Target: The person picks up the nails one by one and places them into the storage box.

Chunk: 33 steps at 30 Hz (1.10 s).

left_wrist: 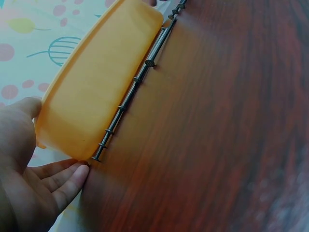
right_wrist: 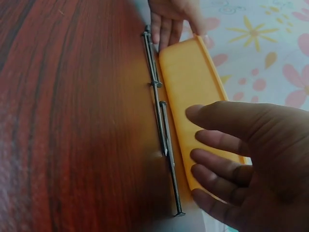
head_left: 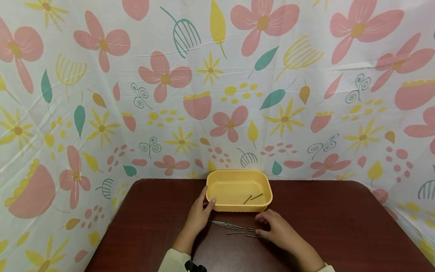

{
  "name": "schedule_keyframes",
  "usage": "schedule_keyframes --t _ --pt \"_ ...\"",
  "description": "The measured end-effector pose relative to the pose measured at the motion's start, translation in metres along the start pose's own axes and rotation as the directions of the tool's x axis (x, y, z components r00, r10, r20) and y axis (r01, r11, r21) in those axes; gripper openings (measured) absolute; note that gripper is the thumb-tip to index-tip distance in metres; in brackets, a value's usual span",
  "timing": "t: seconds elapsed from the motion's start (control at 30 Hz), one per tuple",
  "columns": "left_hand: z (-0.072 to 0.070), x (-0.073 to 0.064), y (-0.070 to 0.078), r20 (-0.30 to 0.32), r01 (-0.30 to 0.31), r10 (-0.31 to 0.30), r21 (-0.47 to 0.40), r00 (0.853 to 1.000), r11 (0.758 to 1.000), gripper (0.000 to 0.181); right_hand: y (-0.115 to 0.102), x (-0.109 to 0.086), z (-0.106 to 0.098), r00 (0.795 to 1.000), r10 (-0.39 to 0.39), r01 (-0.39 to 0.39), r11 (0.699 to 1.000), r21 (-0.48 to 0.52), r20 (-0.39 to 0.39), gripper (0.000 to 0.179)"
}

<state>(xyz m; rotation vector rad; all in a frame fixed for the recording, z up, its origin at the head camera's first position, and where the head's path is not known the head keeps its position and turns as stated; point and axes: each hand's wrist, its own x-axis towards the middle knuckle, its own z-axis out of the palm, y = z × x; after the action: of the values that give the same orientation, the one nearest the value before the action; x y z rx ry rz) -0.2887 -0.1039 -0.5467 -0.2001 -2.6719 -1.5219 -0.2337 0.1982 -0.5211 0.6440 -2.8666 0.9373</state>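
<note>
A yellow plastic container (head_left: pixel 217 207) stands near the table's back edge, with two nails (head_left: pixel 256 197) lying inside. My left hand (head_left: pixel 199 211) holds its left front corner, thumb at the rim and the other fingers against the end wall, as the left wrist view shows. Several dark metal nails (head_left: pixel 234 233) lie on the table in front of the container, most in a loose bunch. My right hand (head_left: pixel 280 230) hovers at the right end of these nails, near the container's right front corner. Its fingers (right_wrist: pixel 219 162) are spread and gently bent, with nothing between them.
The dark red-brown wooden table (head_left: pixel 156 211) has rounded back corners. A white cloth (head_left: pixel 183 124) printed with flowers and leaves hangs right behind it and along both sides.
</note>
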Motion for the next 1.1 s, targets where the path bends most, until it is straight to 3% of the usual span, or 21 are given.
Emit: schedule_keyframes --t 0.47,1.1 --pt "0.0003 -0.0004 -0.0018 0.004 0.000 0.000 -0.009 1.000 1.000 0.076 0.0056 -0.0039 0.0034 0.998 -0.003 0.005 1.000 -0.031 0.066 0.023" --pt "0.0000 -0.0009 0.0001 -0.009 -0.004 0.004 -0.012 1.000 1.000 0.075 0.0070 -0.0027 0.0034 0.991 0.060 -0.065 0.997 0.041 0.121 0.016"
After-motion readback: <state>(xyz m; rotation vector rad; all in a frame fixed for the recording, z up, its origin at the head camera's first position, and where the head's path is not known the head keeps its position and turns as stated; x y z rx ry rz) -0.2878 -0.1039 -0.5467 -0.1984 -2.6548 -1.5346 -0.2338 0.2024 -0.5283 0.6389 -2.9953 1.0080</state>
